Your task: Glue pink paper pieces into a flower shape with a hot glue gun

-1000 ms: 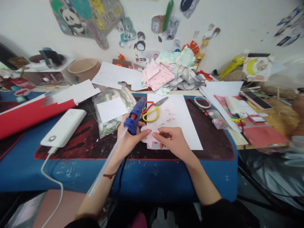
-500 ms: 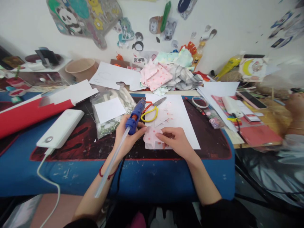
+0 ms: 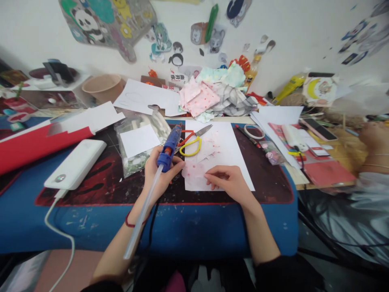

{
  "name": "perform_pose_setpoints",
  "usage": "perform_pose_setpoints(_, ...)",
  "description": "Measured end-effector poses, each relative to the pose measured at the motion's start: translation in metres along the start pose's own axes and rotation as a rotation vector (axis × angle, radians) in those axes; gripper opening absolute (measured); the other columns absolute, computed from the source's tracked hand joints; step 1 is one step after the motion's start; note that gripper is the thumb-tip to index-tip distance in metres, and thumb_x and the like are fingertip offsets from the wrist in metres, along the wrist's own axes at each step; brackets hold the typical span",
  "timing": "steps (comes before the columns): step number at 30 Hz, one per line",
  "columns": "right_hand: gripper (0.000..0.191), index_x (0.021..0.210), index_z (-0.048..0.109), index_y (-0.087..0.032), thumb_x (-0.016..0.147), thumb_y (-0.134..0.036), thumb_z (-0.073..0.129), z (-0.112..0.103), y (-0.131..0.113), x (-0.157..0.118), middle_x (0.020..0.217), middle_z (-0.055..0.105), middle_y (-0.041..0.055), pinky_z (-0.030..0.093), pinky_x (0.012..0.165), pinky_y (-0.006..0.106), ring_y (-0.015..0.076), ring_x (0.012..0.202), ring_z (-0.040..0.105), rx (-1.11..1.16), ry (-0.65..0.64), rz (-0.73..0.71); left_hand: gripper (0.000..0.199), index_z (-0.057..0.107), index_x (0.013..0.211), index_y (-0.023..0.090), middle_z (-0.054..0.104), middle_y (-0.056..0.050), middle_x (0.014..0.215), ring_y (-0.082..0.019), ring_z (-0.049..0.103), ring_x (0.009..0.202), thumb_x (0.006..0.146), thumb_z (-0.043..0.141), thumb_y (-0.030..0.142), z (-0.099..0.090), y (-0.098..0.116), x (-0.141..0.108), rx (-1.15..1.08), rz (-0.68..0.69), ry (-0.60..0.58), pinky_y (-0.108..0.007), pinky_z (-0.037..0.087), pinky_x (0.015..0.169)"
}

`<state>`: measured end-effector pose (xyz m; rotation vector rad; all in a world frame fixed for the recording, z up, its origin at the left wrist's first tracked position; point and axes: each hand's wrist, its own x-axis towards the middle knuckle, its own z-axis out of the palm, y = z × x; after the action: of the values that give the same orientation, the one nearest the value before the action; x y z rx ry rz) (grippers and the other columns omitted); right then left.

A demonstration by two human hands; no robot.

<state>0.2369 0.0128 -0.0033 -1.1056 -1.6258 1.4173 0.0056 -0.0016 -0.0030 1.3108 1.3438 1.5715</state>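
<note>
My left hand (image 3: 161,172) is wrapped round a blue glue gun (image 3: 169,149), with a long clear glue stick (image 3: 144,213) sticking out toward me. Its thumb and finger touch the left edge of a thin pink fabric piece with red dots (image 3: 193,170). Over the white paper (image 3: 240,162), at the piece's right edge, my right hand (image 3: 225,180) has its fingers pinched together; what they hold, if anything, is too small to make out. Scissors with red and yellow handles (image 3: 191,147) lie just beyond, beside more dotted scraps (image 3: 209,148).
A white power bank (image 3: 75,164) with a cable and a red sheet (image 3: 45,146) are on the left. Crumpled fabric (image 3: 200,97) lies at the back. Tape (image 3: 254,131), a pen and a phone (image 3: 319,129) are on the right. Another person's arm (image 3: 377,150) shows at the right edge.
The pink piece now lies lower and flatter on the white paper. My right hand's fingers have come off its top surface. My left hand and the glue gun have shifted slightly left.
</note>
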Motion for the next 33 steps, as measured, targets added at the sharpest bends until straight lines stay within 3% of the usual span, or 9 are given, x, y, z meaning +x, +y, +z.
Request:
perform_pose_setpoints(10,0.025,0.088,0.077,-0.019,0.09,-0.042,0.07,-0.005,0.0,-0.005,0.072,0.072,0.0025,0.052,0.055,0.022,0.01,0.056,0.063,0.002,0.048,0.014,0.041,0.054,0.094,0.021,0.073,0.004,0.075,-0.01,0.057,0.057,0.07,0.087,0.027,-0.002,-0.002,0.001,-0.014,-0.003,0.0,-0.025,0.047,0.057)
perform_pose_setpoints(14,0.025,0.094,0.077,-0.019,0.085,-0.043,0.076,0.003,0.0,-0.005,0.074,0.072,0.0026,0.052,0.056,0.024,0.0113,0.057,0.063,-0.03,0.076,0.004,0.04,0.054,0.093,0.021,0.073,0.004,0.074,-0.009,0.056,0.056,0.07,0.087,0.026,-0.002,-0.002,0.0,-0.003,0.011,0.002,-0.025,0.047,0.057)
perform_pose_setpoints(21,0.023,0.082,0.075,-0.019,0.085,-0.042,0.075,0.015,0.005,-0.003,0.069,0.071,0.0022,0.05,0.058,0.027,0.0129,0.058,0.063,-0.172,0.105,-0.04,0.04,0.056,0.094,0.02,0.072,0.004,0.075,-0.01,0.057,0.057,0.07,0.087,0.027,-0.002,-0.001,-0.001,0.013,0.001,0.011,-0.026,0.048,0.058)
perform_pose_setpoints(30,0.022,0.082,0.077,-0.019,0.089,-0.04,0.072,-0.007,0.004,-0.012,0.072,0.073,0.0027,0.052,0.059,0.027,0.0134,0.059,0.064,-0.15,0.174,-0.015,0.037,0.056,0.092,0.021,0.072,0.003,0.077,-0.011,0.057,0.058,0.071,0.086,0.027,-0.001,0.003,-0.001,0.019,-0.016,0.019,-0.027,0.049,0.06)
perform_pose_setpoints(33,0.028,0.076,0.076,-0.02,0.091,-0.042,0.069,-0.013,0.007,-0.011,0.07,0.074,0.0033,0.052,0.061,0.029,0.015,0.059,0.065,-0.236,0.226,-0.043,0.037,0.056,0.091,0.021,0.071,0.003,0.077,-0.011,0.057,0.059,0.071,0.087,0.028,-0.002,0.002,-0.001,0.027,-0.011,0.026,-0.027,0.049,0.06)
